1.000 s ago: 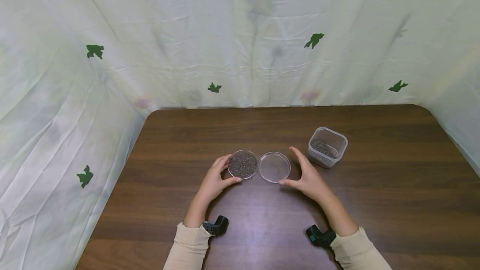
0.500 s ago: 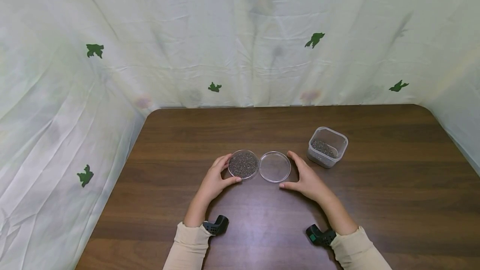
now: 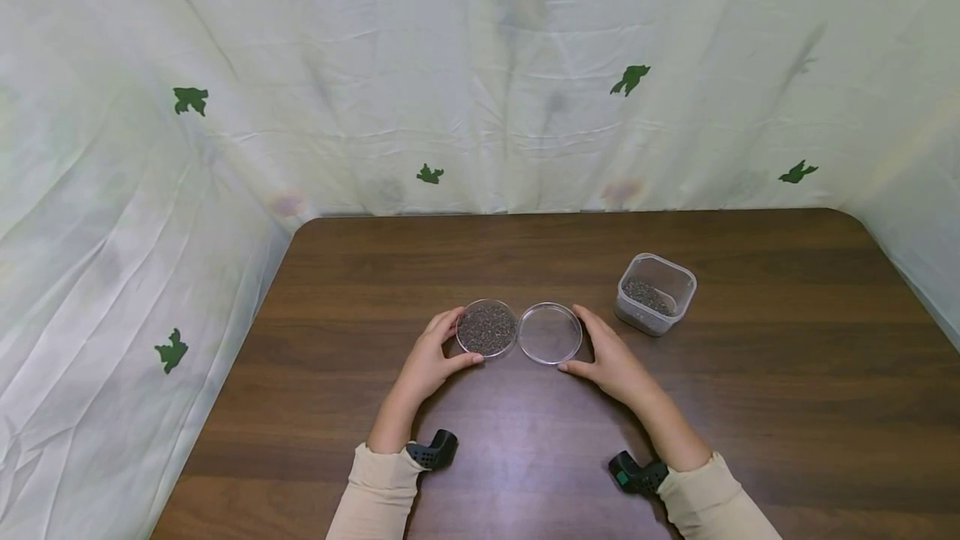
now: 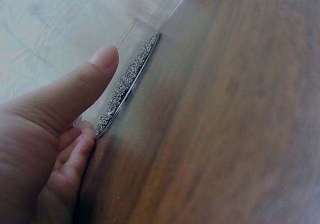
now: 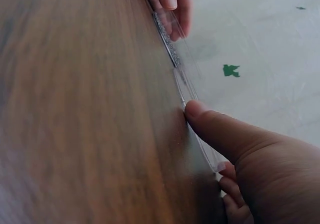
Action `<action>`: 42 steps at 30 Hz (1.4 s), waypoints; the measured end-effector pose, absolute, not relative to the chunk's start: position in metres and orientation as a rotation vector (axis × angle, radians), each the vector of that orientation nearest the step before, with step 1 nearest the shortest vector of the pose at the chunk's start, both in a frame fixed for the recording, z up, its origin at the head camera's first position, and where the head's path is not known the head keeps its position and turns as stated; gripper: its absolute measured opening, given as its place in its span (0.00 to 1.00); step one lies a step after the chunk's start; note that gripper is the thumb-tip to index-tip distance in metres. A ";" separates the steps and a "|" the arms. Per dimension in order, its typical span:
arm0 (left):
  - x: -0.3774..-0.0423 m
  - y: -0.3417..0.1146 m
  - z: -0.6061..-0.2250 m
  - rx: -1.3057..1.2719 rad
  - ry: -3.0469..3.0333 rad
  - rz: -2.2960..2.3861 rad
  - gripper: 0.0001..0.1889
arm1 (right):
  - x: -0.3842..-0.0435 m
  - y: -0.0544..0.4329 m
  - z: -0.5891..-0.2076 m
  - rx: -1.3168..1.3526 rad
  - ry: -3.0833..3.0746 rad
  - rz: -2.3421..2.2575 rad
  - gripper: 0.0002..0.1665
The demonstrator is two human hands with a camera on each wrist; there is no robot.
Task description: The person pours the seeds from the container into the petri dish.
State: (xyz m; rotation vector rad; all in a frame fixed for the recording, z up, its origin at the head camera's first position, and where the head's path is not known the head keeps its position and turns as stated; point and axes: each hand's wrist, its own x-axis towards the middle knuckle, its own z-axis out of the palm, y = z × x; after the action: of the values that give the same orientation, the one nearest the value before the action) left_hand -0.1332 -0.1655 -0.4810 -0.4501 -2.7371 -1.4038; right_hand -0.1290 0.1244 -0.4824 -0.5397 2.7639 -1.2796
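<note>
A clear round petri dish [image 3: 486, 329] full of small dark grey grains sits on the table at the middle. My left hand [image 3: 437, 357] holds it by the left side, thumb at the near rim and fingers at the far left rim. The left wrist view shows the layer of grains [image 4: 125, 84] through the dish wall. Close beside it on the right lies a clear petri dish lid [image 3: 550, 333] with nothing in it. My right hand [image 3: 611, 361] spans the lid's right side, its thumb [image 5: 197, 109] against the near edge and its fingers at the far edge.
A square clear plastic tub [image 3: 656, 294] with more dark grains stands behind the right hand. The brown wooden table [image 3: 787, 373] reaches back to a pale curtain [image 3: 525, 107] printed with green leaf-like shapes. Both wrists wear black cameras.
My right hand has come in from slightly right of the lid, and its fingers have moved to the lid's rim. The left hand and the filled dish have stayed in place.
</note>
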 end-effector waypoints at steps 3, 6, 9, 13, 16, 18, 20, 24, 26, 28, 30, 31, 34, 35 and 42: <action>-0.133 -0.166 -0.481 -0.451 -2.736 -1.400 0.41 | -0.129 0.124 -0.482 -0.536 2.766 -1.302 0.51; -0.134 -0.166 -0.481 -0.453 -2.731 -1.406 0.41 | -0.129 0.124 -0.482 -0.535 2.771 -1.339 0.51; -0.133 -0.166 -0.481 -0.454 -2.731 -1.410 0.41 | -0.129 0.124 -0.483 -0.542 2.775 -1.392 0.52; -0.133 -0.165 -0.479 -0.454 -2.737 -1.415 0.41 | -0.129 0.123 -0.482 -0.552 2.771 -1.467 0.52; -0.133 -0.165 -0.478 -0.448 -2.744 -1.419 0.41 | -0.129 0.123 -0.481 -0.552 2.767 -1.503 0.53; -0.132 -0.165 -0.477 -0.442 -2.751 -1.417 0.41 | -0.129 0.123 -0.481 -0.557 2.764 -1.520 0.52; -0.132 -0.164 -0.476 -0.439 -2.757 -1.415 0.41 | -0.129 0.123 -0.481 -0.564 2.765 -1.539 0.52; -0.132 -0.165 -0.476 -0.438 -2.763 -1.406 0.42 | -0.130 0.121 -0.481 -0.592 2.771 -1.586 0.52; -0.132 -0.165 -0.477 -0.434 -2.770 -1.401 0.42 | -0.130 0.121 -0.481 -0.604 2.772 -1.609 0.52; -0.132 -0.165 -0.477 -0.431 -2.776 -1.395 0.42 | -0.130 0.120 -0.481 -0.614 2.769 -1.634 0.52; -0.132 -0.165 -0.477 -0.432 -2.778 -1.392 0.42 | -0.130 0.119 -0.481 -0.617 2.769 -1.654 0.52; -0.132 -0.166 -0.477 -0.432 -2.778 -1.394 0.42 | -0.130 0.118 -0.481 -0.620 2.768 -1.665 0.52; -0.132 -0.165 -0.477 -0.437 -2.773 -1.395 0.42 | -0.130 0.117 -0.481 -0.633 2.769 -1.689 0.52; -0.132 -0.165 -0.477 -0.439 -2.771 -1.393 0.42 | -0.130 0.116 -0.480 -0.637 2.770 -1.699 0.52; -0.132 -0.165 -0.478 -0.443 -2.766 -1.387 0.41 | -0.131 0.111 -0.476 -0.656 2.763 -1.742 0.52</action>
State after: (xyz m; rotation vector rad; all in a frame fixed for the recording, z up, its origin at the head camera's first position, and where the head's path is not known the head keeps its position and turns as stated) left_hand -0.1323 -0.1655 -0.4783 -0.4427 -2.7659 -1.3866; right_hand -0.1309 0.1113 -0.4761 -0.6555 2.7632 -1.7418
